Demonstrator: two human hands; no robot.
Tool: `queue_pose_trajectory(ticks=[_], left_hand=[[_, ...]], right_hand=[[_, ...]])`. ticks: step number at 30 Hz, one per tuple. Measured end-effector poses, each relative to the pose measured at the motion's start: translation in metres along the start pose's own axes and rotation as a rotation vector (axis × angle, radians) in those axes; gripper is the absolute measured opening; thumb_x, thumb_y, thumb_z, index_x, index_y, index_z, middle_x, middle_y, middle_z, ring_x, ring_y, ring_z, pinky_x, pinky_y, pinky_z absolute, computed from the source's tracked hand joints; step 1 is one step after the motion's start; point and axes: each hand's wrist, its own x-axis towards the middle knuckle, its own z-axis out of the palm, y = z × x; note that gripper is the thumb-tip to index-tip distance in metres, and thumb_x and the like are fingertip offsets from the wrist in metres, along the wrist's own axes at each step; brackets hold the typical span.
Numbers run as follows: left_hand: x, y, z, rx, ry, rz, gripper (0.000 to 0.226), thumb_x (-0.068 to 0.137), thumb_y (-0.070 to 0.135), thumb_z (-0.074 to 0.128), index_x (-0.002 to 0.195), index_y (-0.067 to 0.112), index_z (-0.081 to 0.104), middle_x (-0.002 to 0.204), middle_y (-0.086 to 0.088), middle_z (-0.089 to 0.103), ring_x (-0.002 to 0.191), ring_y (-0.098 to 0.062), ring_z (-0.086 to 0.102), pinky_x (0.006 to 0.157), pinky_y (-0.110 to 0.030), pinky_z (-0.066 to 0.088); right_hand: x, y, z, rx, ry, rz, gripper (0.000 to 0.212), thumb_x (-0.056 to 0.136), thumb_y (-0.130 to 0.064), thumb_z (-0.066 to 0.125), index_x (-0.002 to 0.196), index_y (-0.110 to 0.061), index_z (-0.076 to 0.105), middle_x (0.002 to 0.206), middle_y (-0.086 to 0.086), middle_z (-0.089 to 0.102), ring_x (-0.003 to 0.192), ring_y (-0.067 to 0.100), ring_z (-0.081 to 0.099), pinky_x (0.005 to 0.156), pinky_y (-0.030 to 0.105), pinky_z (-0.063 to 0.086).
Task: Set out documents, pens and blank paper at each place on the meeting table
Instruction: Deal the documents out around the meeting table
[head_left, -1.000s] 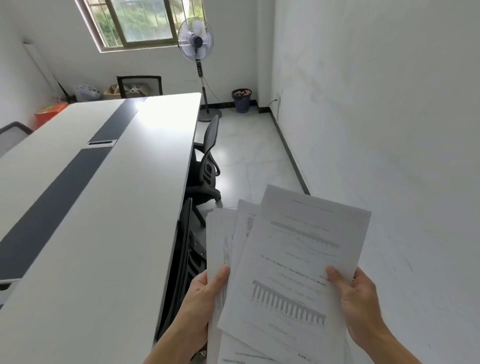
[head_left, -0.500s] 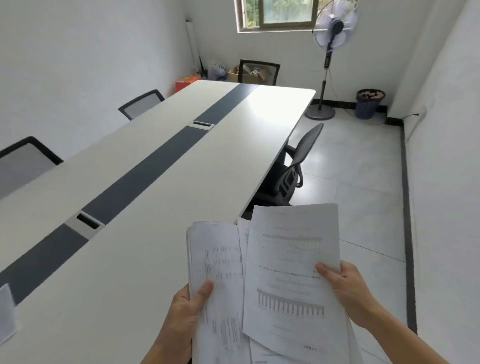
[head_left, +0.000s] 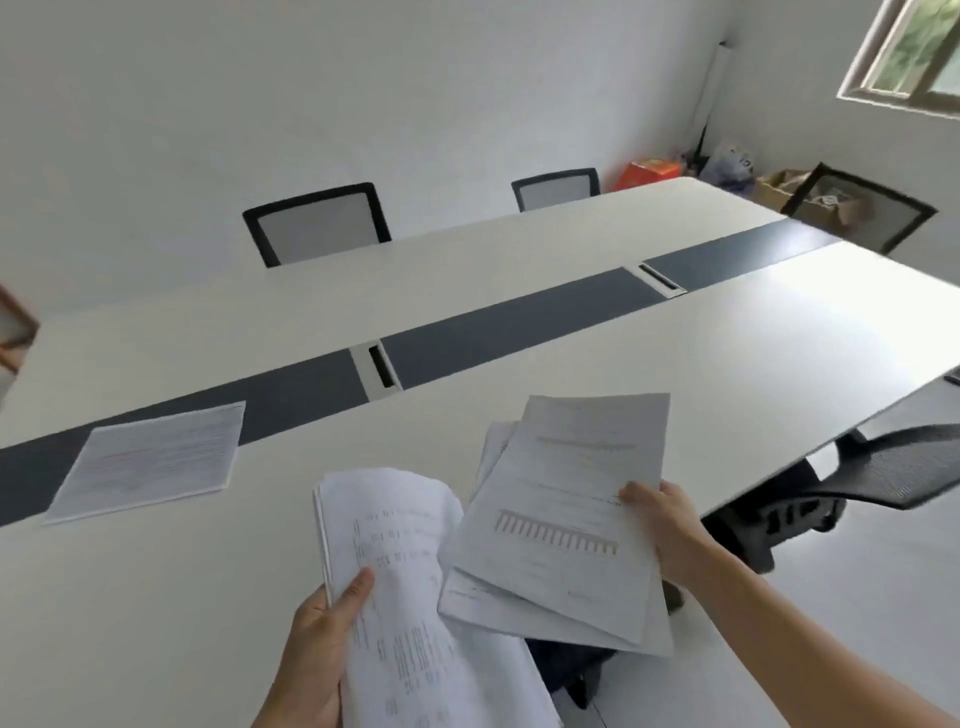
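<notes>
While the left hand (head_left: 317, 654) curls round a thick sheaf of printed pages (head_left: 405, 571), thumb on top, the right hand (head_left: 662, 530) pinches a few loose documents (head_left: 571, 509) by their right edge, just beside that sheaf, over the near edge of the meeting table (head_left: 727, 364). Up-left of the left grip, a laid-out document (head_left: 150, 462) lies flat on the table; far beyond the right grip, an open cardboard box (head_left: 776, 192) holds something too blurred to name.

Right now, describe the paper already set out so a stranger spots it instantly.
On the long white table, follow the dark centre strip leftward. The document there lies flat, overlapping the strip; the other papers are being held.
</notes>
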Motion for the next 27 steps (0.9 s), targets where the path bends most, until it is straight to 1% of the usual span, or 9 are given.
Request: queue_pose_trajectory(ticks=[2, 5, 7, 11, 15, 17, 21, 24, 27], left_hand=[[-0.001, 0.006, -0.011, -0.047, 0.081, 0.007, 0.015, 0.092, 0.016, 0.058, 0.097, 0.008, 0.069, 0.08, -0.006, 0.078, 0.074, -0.025, 0.072, 0.065, -0.035, 0.055], [-0.007, 0.012, -0.026, -0.082, 0.177, 0.009, 0.017, 0.092, 0.017, 0.058, 0.1, 0.006, 0.069, 0.089, -0.01, 0.078, 0.08, -0.03, 0.073, 0.072, -0.04, 0.055], [-0.014, 0.012, -0.035, -0.089, 0.255, 0.014, 0.019, 0.092, 0.017, 0.058, 0.102, 0.006, 0.07, 0.093, -0.012, 0.077, 0.084, -0.03, 0.073, 0.078, -0.042, 0.055], [-0.035, 0.011, -0.044, -0.137, 0.413, 0.004, 0.016, 0.091, 0.018, 0.059, 0.101, 0.01, 0.07, 0.09, -0.009, 0.078, 0.085, -0.03, 0.071, 0.076, -0.041, 0.054], [-0.046, 0.007, -0.045, -0.171, 0.475, -0.022, 0.02, 0.091, 0.018, 0.059, 0.106, 0.01, 0.069, 0.098, -0.012, 0.076, 0.093, -0.033, 0.069, 0.076, -0.039, 0.053], [-0.046, 0.007, -0.04, -0.184, 0.476, -0.024, 0.021, 0.09, 0.019, 0.059, 0.106, 0.009, 0.069, 0.098, -0.012, 0.076, 0.092, -0.034, 0.07, 0.076, -0.04, 0.054], [-0.036, 0.015, -0.025, -0.194, 0.408, -0.02, 0.024, 0.089, 0.02, 0.059, 0.108, 0.009, 0.069, 0.102, -0.014, 0.075, 0.092, -0.034, 0.072, 0.08, -0.045, 0.054], [-0.025, 0.026, -0.014, -0.168, 0.321, -0.01, 0.024, 0.091, 0.021, 0.058, 0.109, 0.009, 0.069, 0.102, -0.013, 0.075, 0.09, -0.032, 0.073, 0.08, -0.045, 0.055], [-0.011, 0.041, -0.001, -0.13, 0.195, 0.001, 0.024, 0.09, 0.022, 0.058, 0.107, 0.011, 0.07, 0.1, -0.011, 0.076, 0.088, -0.029, 0.074, 0.078, -0.043, 0.056]], right_hand=[[0.027, 0.0, 0.033, -0.065, -0.055, 0.024, 0.026, 0.082, -0.001, 0.054, 0.104, 0.003, 0.067, 0.097, 0.022, 0.072, 0.087, 0.041, 0.07, 0.083, 0.054, 0.058], [0.06, 0.009, 0.079, -0.183, -0.152, 0.046, 0.026, 0.083, 0.007, 0.048, 0.101, 0.002, 0.065, 0.084, 0.015, 0.068, 0.072, 0.031, 0.064, 0.059, 0.032, 0.051], [0.082, 0.016, 0.105, -0.258, -0.188, 0.057, 0.028, 0.083, 0.011, 0.047, 0.102, 0.002, 0.064, 0.075, 0.01, 0.063, 0.064, 0.025, 0.059, 0.052, 0.025, 0.042], [0.113, 0.027, 0.146, -0.335, -0.222, 0.096, 0.026, 0.086, 0.011, 0.046, 0.102, -0.002, 0.062, 0.079, 0.009, 0.061, 0.063, 0.023, 0.055, 0.05, 0.025, 0.039], [0.138, 0.03, 0.181, -0.362, -0.256, 0.084, 0.035, 0.084, 0.012, 0.046, 0.115, 0.003, 0.061, 0.102, 0.017, 0.064, 0.085, 0.032, 0.06, 0.063, 0.032, 0.053], [0.144, 0.029, 0.189, -0.38, -0.282, 0.102, 0.045, 0.083, 0.013, 0.045, 0.125, 0.0, 0.055, 0.104, 0.019, 0.063, 0.086, 0.033, 0.06, 0.071, 0.042, 0.056], [0.143, 0.019, 0.18, -0.373, -0.311, 0.138, 0.062, 0.087, 0.01, 0.052, 0.145, -0.007, 0.035, 0.105, 0.017, 0.058, 0.088, 0.031, 0.061, 0.065, 0.035, 0.052], [0.132, 0.011, 0.16, -0.379, -0.327, 0.143, 0.054, 0.089, 0.002, 0.058, 0.141, -0.005, 0.043, 0.103, 0.016, 0.063, 0.086, 0.03, 0.065, 0.068, 0.035, 0.054], [0.105, 0.004, 0.139, -0.359, -0.393, 0.131, 0.032, 0.092, -0.01, 0.061, 0.123, -0.004, 0.059, 0.099, 0.014, 0.07, 0.081, 0.027, 0.069, 0.073, 0.036, 0.056]])
